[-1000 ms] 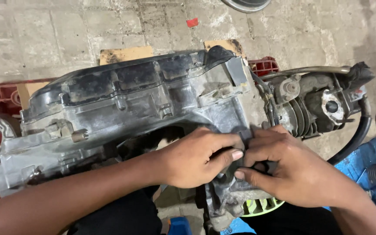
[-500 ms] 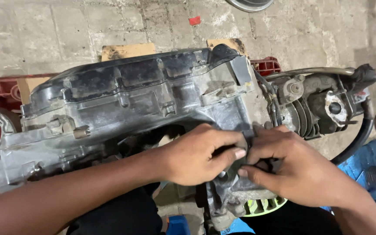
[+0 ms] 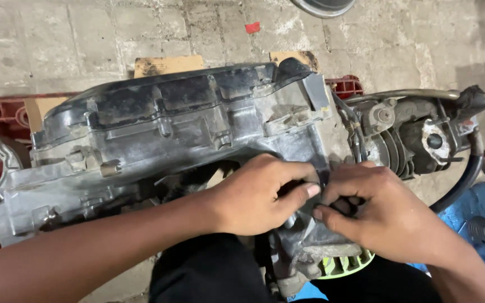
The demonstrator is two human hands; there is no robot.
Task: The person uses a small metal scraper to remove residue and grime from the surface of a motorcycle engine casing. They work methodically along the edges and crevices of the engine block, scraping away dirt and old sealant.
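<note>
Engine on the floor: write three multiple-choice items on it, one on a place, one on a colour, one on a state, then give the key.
1. Where do both hands meet?
A. on the engine's near edge, right of its middle
B. on the far top edge
C. on the black hose

2. What colour is the ribbed fan under the right hand?
A. red
B. yellow-green
C. white

3. How does the right hand's grip stand?
A. flat and open
B. fingers curled, pinching at the casing
C. lifted clear

Key: 1 A, the left hand and right hand meet at the engine casing; 2 B, the fan shows yellow-green; 3 B, its fingertips press in, though what they pinch is hidden.
</note>
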